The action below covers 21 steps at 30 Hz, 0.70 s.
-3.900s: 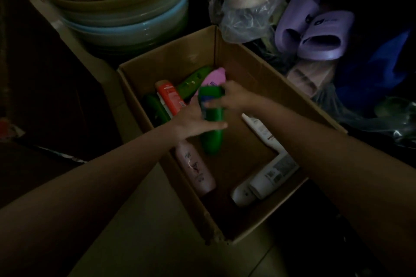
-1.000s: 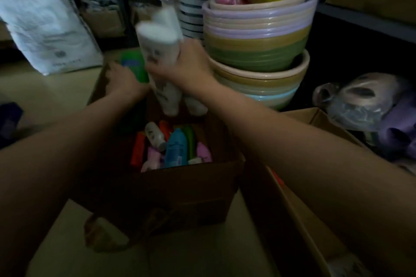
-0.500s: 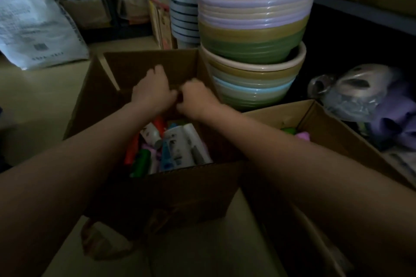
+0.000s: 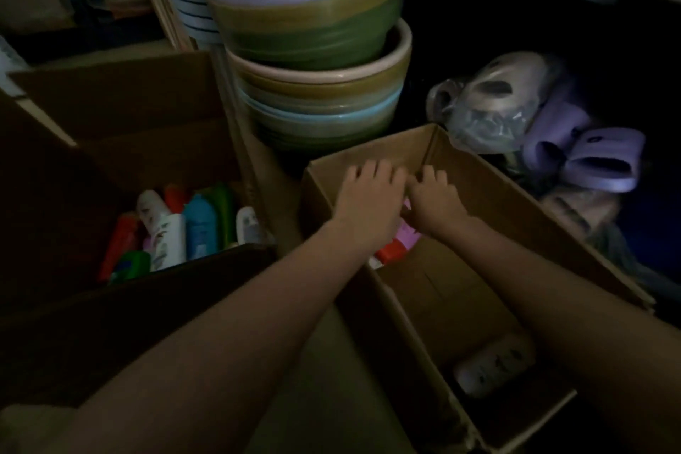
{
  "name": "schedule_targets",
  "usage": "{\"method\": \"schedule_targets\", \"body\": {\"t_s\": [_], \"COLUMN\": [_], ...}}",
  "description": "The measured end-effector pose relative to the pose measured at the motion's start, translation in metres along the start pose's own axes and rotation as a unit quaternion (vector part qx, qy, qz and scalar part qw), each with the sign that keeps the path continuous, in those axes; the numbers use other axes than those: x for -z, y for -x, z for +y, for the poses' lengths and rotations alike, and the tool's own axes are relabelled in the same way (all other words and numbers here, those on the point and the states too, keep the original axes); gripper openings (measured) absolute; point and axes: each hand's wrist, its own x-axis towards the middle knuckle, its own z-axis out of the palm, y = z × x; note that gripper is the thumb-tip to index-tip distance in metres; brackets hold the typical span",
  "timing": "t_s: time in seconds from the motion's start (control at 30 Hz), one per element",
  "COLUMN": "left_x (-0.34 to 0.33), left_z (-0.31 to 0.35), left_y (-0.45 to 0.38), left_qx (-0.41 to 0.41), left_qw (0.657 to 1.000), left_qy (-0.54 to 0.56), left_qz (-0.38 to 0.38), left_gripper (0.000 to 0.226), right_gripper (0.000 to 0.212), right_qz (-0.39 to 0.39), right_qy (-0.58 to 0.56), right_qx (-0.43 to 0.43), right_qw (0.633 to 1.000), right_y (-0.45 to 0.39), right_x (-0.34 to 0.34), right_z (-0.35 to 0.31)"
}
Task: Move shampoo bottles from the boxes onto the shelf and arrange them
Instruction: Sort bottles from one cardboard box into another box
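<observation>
Both hands reach into the right box

A pale bottle [image 4: 495, 365] lies nearest; left hand [image 4: 366, 201] and right hand [image 4: 435, 197] hover, fingers loosely spread, over pink and red bottles [image 4: 396, 245] (grip unclear), likely choosing; beyond, stacked basins [image 4: 313, 48].

both hands, left [image 4: 368, 195] and right [image 4: 433, 195], reach forward, fingers seemingly loose.

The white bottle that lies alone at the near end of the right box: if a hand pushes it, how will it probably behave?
The white bottle lies on its side and looks round, so it would probably roll. The cardboard box floor around it is bare, so little would stop it. Its plastic is likely smooth, perhaps slippery.
</observation>
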Motion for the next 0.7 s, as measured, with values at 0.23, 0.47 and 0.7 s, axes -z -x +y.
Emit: {"method": "schedule_targets", "body": {"t_s": [0.23,0.47,0.7], "left_x": [-0.063,-0.081,-0.092], "left_z": [-0.018,-0.016,-0.017], "left_y": [-0.014,-0.030,-0.043], "left_qx": [0.020,0.022,0.008], "left_qw": [0.980,0.975,0.972], "left_qy": [-0.086,-0.092,-0.122], "left_qz": [-0.177,-0.201,-0.198], "left_gripper": [0.063,0.062,0.069], "right_gripper": [0.057,0.072,0.071], "right_qz": [-0.089,-0.092,-0.077], "right_qy": [-0.063,-0.081,-0.223], "right_qx": [0.050,0.020,-0.098], "right_qw": [0.993,0.992,0.967], "right_y": [-0.017,-0.023,-0.021], "right_x": [-0.083,-0.130,-0.132], "right_z": [-0.002,-0.031,-0.020]}}
